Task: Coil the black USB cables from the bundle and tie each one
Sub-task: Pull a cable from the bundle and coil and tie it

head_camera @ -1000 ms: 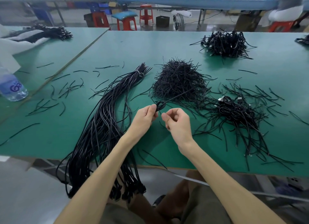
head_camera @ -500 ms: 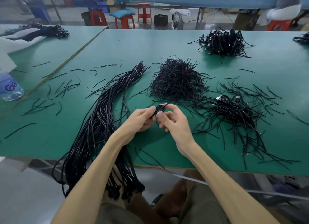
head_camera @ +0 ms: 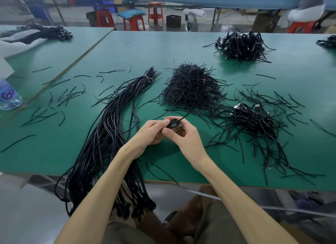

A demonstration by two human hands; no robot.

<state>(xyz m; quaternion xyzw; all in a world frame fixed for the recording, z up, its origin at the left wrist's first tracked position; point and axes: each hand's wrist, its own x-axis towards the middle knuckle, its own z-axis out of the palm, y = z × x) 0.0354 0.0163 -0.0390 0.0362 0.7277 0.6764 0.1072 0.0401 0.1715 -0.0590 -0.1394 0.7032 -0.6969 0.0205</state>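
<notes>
A small coiled black USB cable [head_camera: 173, 124] is held above the green table [head_camera: 54, 152] between both hands. My left hand [head_camera: 151, 132] grips the coil from the left with its fingertips. My right hand [head_camera: 183, 134] pinches it from the right, thumb in front. A thin black tie [head_camera: 185, 115] sticks up and to the right out of the coil. The long bundle of black cables [head_camera: 109, 134] lies to the left, bound near its far end and hanging over the table's front edge. A heap of black ties [head_camera: 190, 87] sits just beyond my hands.
A pile of coiled, tied cables [head_camera: 254, 118] lies at the right amid loose ties. Another cable pile [head_camera: 241, 45] is at the far right back. Stray ties [head_camera: 54, 107] are scattered at left. A water bottle [head_camera: 9, 96] stands at the left edge. Red stools [head_camera: 134, 20] stand behind the table.
My hands have come together: the right hand closed in on the coil that the left holds, and the tie now runs around the coil with its end sticking up.
</notes>
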